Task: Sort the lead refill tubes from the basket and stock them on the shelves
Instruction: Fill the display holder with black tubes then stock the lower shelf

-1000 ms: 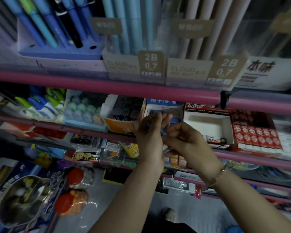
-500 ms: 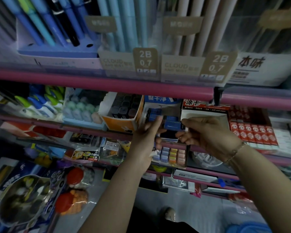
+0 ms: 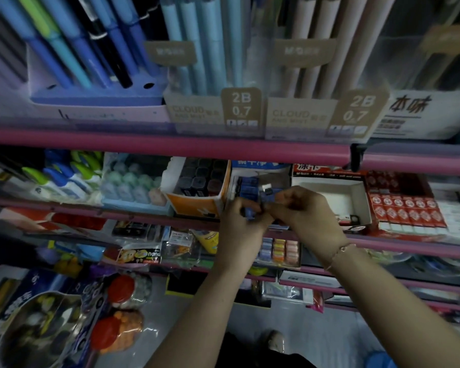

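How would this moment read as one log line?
stage: stocking | left hand: grips blue refill tubes | right hand: pinches one | at: white display box

Glossy pink shelf rail (image 3: 170, 147), matt cardboard box (image 3: 197, 205), smooth plastic tubes (image 3: 247, 185)

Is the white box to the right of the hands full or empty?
Nearly empty. The white box shows its bare white inside, with only a small dark item or two at its front right corner.

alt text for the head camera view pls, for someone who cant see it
Both hands, left hand and right hand, hold small blue lead refill tubes together in front of a white display box of similar blue tubes on a pink-edged shelf crowded with stationery.
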Available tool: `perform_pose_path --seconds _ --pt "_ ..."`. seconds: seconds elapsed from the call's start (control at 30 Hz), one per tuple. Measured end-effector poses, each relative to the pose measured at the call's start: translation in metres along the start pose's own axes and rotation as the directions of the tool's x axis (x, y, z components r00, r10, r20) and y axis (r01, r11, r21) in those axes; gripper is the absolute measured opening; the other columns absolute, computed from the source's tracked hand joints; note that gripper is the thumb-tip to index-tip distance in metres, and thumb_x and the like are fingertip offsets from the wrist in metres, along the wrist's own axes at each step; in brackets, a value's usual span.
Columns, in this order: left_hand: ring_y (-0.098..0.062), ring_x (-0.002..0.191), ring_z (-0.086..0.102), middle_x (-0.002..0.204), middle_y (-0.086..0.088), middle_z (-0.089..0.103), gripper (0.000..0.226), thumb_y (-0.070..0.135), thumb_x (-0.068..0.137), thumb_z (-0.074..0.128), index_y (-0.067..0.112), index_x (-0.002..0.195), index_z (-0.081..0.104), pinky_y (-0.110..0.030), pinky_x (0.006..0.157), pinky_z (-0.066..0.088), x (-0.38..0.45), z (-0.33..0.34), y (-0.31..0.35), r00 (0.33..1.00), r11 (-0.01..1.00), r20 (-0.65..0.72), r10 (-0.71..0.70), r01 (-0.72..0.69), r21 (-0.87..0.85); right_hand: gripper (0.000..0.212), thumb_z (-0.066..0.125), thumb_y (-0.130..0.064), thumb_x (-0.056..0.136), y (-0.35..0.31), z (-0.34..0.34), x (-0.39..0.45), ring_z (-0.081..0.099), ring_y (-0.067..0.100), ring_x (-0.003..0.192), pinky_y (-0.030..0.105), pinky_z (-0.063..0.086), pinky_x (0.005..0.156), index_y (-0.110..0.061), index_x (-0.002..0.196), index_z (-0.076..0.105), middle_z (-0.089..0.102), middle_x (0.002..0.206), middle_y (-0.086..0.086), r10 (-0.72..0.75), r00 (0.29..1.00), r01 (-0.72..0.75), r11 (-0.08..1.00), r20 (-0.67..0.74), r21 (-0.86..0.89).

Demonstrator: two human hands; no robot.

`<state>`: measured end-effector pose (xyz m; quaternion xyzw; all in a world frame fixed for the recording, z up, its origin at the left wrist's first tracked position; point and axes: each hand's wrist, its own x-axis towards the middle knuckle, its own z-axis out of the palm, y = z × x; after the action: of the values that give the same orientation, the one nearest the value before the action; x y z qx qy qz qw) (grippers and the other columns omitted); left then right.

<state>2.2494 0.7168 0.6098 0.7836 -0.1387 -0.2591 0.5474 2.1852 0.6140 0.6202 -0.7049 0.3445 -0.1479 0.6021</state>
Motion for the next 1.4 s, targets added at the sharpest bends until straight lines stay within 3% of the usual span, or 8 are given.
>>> perform_pose_path --seconds 0.13,0.3,0.43,0.53,0.6,0.73,1.07,1.4 --pt "0.011 0.072 0.054 0.085 0.015 0.058 0.013 0.024 0.084 0.069 0.024 0.087 0.057 -0.003 0.058 0.038 0.003 -0.001 -0.003 0.988 0.983 -0.008 0.156 -0.154 0.103 0.007 0.070 -0.020 0.080 -0.009 0.000 0.019 0.062 0.020 0.077 0.018 0.037 0.057 -0.017 0.079 0.063 0.067 0.080 0.004 -0.231 0.971 0.233 0.869 0.057 -0.437" --pt "-0.018 0.117 0.053 0.141 -0.003 0.047 0.046 0.045 0.096 0.047 0.018 0.132 0.052 -0.027 0.090 0.043 0.014 -0.006 -0.002 0.956 0.704 0.246 0.160 -0.285 0.650 0.024 0.074 -0.019 0.079 -0.021 -0.011 0.051 0.066 0.039 0.075 0.036 0.051 0.060 -0.001 0.095 0.071 0.068 0.086 0.025 -0.605 0.738 0.549 0.283 0.297 -0.786" --pt "-0.028 0.133 0.038 0.156 -0.007 0.021 0.049 0.046 0.100 0.035 0.016 0.138 0.046 -0.040 0.101 0.038 0.017 -0.007 -0.002 0.951 0.582 0.310 -0.011 -0.246 0.775 0.025 0.073 -0.012 0.076 -0.026 -0.005 0.061 0.066 0.032 0.077 0.030 0.049 0.060 -0.006 0.099 0.069 0.068 0.089 0.018 -0.427 0.791 0.521 0.095 0.438 -0.849" --pt "-0.029 0.130 0.040 0.155 -0.008 0.023 0.048 0.045 0.101 0.034 0.015 0.136 0.048 -0.040 0.098 0.039 0.018 -0.007 0.000 0.949 0.569 0.316 -0.007 -0.256 0.782 0.027 0.087 0.000 0.045 -0.022 0.001 0.061 0.064 0.032 0.049 0.031 0.048 0.039 -0.003 0.067 0.072 0.066 0.060 0.016 -0.395 0.760 0.525 -0.097 0.517 -0.846" --pt "-0.029 0.131 0.039 0.156 -0.008 0.021 0.047 0.044 0.101 0.035 0.016 0.136 0.048 -0.040 0.099 0.039 0.019 -0.007 0.000 0.947 0.571 0.322 -0.011 -0.258 0.779 0.022 0.078 -0.002 0.062 -0.017 0.002 0.066 0.068 0.033 0.068 0.034 0.052 0.051 -0.003 0.083 0.072 0.070 0.079 0.017 -0.373 0.762 0.514 -0.151 0.530 -0.845" --pt "-0.029 0.136 0.035 0.159 -0.007 0.014 0.047 0.044 0.101 0.035 0.017 0.137 0.047 -0.041 0.101 0.038 0.018 -0.007 -0.003 0.946 0.579 0.324 -0.008 -0.259 0.773 0.033 0.039 -0.012 0.094 -0.008 0.003 0.074 0.056 0.031 0.112 0.036 0.047 0.083 -0.012 0.123 0.055 0.058 0.123 0.008 -0.316 0.820 0.455 -0.148 0.477 -0.878" --pt "-0.029 0.129 0.044 0.158 -0.007 0.018 0.044 0.044 0.100 0.036 0.016 0.130 0.053 -0.038 0.095 0.042 0.017 -0.009 -0.006 0.951 0.594 0.305 0.039 -0.268 0.759 0.027 0.044 -0.013 0.096 -0.005 0.015 0.074 0.060 0.031 0.106 0.035 0.047 0.080 -0.009 0.117 0.059 0.062 0.118 0.010 -0.260 0.857 0.412 -0.172 0.445 -0.895" --pt "-0.027 0.125 0.047 0.157 -0.005 0.022 0.043 0.043 0.100 0.037 0.014 0.126 0.056 -0.038 0.094 0.046 0.017 -0.009 -0.007 0.954 0.619 0.296 0.055 -0.265 0.739 0.029 0.047 -0.023 0.092 0.003 0.009 0.078 0.059 0.029 0.106 0.031 0.046 0.083 -0.020 0.118 0.061 0.062 0.118 0.007 -0.317 0.876 0.418 0.128 0.362 -0.899"
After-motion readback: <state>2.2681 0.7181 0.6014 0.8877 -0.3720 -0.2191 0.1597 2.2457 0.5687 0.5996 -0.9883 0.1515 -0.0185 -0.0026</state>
